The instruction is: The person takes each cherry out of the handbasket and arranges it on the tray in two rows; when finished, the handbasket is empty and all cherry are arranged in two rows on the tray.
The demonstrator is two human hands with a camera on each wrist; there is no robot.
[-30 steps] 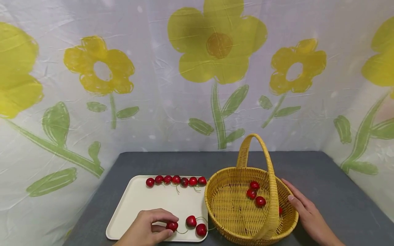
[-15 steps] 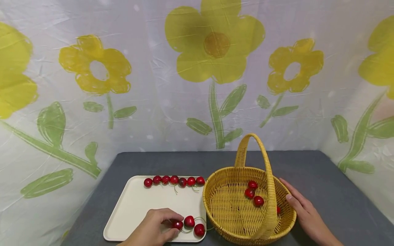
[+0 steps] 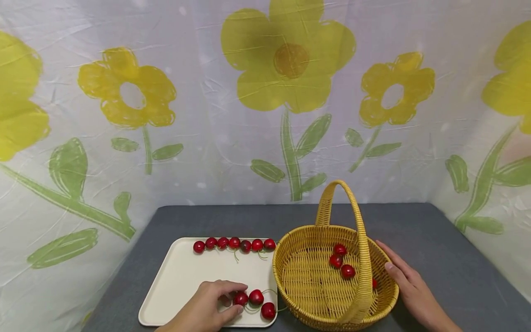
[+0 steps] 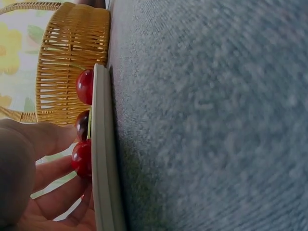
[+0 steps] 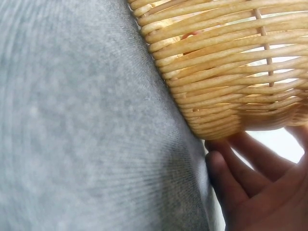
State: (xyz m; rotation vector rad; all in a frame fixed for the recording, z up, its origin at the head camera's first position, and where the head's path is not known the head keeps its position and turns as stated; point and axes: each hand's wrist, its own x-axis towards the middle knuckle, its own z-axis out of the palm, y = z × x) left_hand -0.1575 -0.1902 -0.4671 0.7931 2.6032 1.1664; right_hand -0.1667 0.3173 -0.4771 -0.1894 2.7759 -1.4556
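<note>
On the cream tray (image 3: 174, 281), my left hand (image 3: 203, 306) has thumb and fingers around a red cherry (image 3: 240, 299) near the front edge. The left wrist view shows the fingers curving behind that cherry (image 4: 83, 160) and the thumb close by it. Right beside it sit a second cherry (image 3: 256, 297) and a third cherry (image 3: 268, 311), both with green stems. My right hand (image 3: 416, 293) holds the yellow wicker basket (image 3: 286, 295) at its right side, thumb at the rim. Its fingers lie low against the outer weave (image 5: 231, 86) in the right wrist view.
Several cherries (image 3: 234, 243) form a row along the tray's back edge. More cherries (image 3: 347, 271) lie inside the basket, one partly behind its tall handle (image 3: 365, 258). Basket and tray stand side by side on a grey tabletop (image 3: 232, 219). A flowered cloth (image 3: 207, 138) hangs behind.
My left hand has moved right with its cherry, bringing it up beside the two front cherries, then slightly away from me. The right hand stays at the basket. The view has shifted slightly.
</note>
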